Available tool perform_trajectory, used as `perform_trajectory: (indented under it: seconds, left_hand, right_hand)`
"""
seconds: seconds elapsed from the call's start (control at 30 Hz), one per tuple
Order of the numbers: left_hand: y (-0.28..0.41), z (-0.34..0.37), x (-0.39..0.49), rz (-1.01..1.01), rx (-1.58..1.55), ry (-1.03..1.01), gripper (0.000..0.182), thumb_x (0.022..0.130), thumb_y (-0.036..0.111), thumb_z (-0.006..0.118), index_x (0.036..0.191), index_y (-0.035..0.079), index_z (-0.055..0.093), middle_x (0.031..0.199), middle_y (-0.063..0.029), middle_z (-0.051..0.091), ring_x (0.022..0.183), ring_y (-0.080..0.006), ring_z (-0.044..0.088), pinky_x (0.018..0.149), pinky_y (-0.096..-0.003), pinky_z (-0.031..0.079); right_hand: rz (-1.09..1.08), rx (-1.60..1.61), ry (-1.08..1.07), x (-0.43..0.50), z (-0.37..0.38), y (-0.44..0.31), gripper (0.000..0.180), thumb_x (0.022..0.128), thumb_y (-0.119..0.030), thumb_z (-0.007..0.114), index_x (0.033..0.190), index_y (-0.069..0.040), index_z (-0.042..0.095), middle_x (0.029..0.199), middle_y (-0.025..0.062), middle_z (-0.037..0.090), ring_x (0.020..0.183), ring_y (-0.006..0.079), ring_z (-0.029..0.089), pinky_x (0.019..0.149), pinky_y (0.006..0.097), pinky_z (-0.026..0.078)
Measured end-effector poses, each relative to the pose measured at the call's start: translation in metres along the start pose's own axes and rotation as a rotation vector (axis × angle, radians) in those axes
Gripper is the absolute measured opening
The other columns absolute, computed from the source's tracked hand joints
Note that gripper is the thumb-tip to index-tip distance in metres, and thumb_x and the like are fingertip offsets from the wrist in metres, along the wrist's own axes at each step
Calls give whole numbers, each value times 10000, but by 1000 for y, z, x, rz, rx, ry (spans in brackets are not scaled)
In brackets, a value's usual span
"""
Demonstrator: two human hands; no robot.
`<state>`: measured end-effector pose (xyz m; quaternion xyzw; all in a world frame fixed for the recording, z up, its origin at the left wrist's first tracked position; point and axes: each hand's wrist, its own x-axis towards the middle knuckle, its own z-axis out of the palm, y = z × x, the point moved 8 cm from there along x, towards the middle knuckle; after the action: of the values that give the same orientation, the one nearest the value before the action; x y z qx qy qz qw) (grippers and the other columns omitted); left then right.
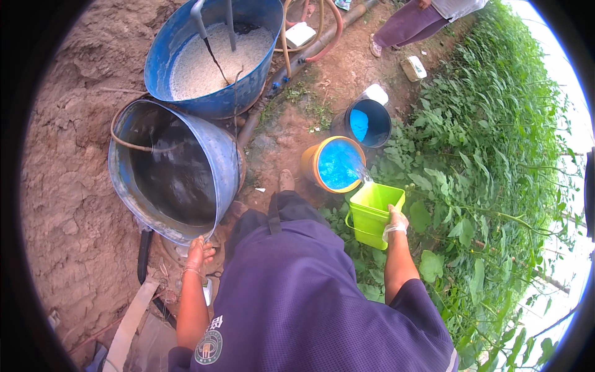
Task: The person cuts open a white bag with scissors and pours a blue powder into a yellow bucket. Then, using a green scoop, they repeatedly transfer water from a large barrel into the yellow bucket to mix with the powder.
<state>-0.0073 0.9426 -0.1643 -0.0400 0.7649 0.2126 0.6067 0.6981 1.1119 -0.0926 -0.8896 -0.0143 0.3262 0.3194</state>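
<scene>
My right hand (395,221), in a thin clear glove, grips the rim of a lime-green square plastic bucket (374,228). The bucket tilts, and clear water (365,176) pours from its lip into a yellow round bucket (309,162). Bright blue liquid (337,162) churns inside that one. Right behind stands a dark bucket (382,121) with a blue mass (359,124) in it. My left hand (200,255), also thinly gloved, is at the near rim of a blue plastic barrel (225,153), fingers apart, apparently touching it. Dark water (174,172) lies in this barrel.
A second blue barrel (253,95) holds frothy pale liquid, with pipes dipping in. Hoses (334,42) and a thick pipe (320,44) run along the soil. Leafy plants (474,153) crowd the right side. A person (411,21) stands at the far end, near a plastic jug (413,69).
</scene>
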Motion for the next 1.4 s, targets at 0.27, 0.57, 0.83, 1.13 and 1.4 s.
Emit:
perform_trajectory:
  seconds: [0.27,0.57,0.83,1.13,1.4]
  left_hand:
    - [8,7,0,9,-14,6,522,999,465,478,1399,140,400,1125,-98,615,768,-172,631,563,-292,510]
    - [13,12,1,19,-11,-22,514,997,474,480,1386,149,396,1035,-58,601,753,-159,614,574,-304,485]
    - [15,14,8,28,-88,-57,539,996,460,475,1416,135,383,1102,-105,584,739,-161,603,538,-282,487]
    - [16,7,13,37,-63,-22,510,993,500,472,1346,133,439,1025,-82,615,710,-160,615,547,-292,496]
    - [9,7,15,32,-91,-4,425,1004,484,463,1184,101,511,893,-52,618,684,-153,619,524,-286,485]
  right_hand:
    - [-11,29,-58,15,11,7,422,764,-206,810,1123,-33,671,995,81,686,775,202,630,639,373,483]
    - [-199,-327,-6,32,13,-4,613,715,-276,822,1204,37,623,1102,182,687,899,281,675,810,396,519]
    - [-280,-751,103,-15,26,-54,712,648,-413,828,1174,22,625,1130,224,677,1046,336,662,923,396,491]
    - [-413,-916,124,-35,41,-78,610,676,-386,820,1136,-51,600,1079,202,688,1023,365,662,899,425,504]
    - [-481,-982,149,-40,49,-94,578,683,-377,821,1113,-62,595,1054,191,690,997,366,668,879,435,511]
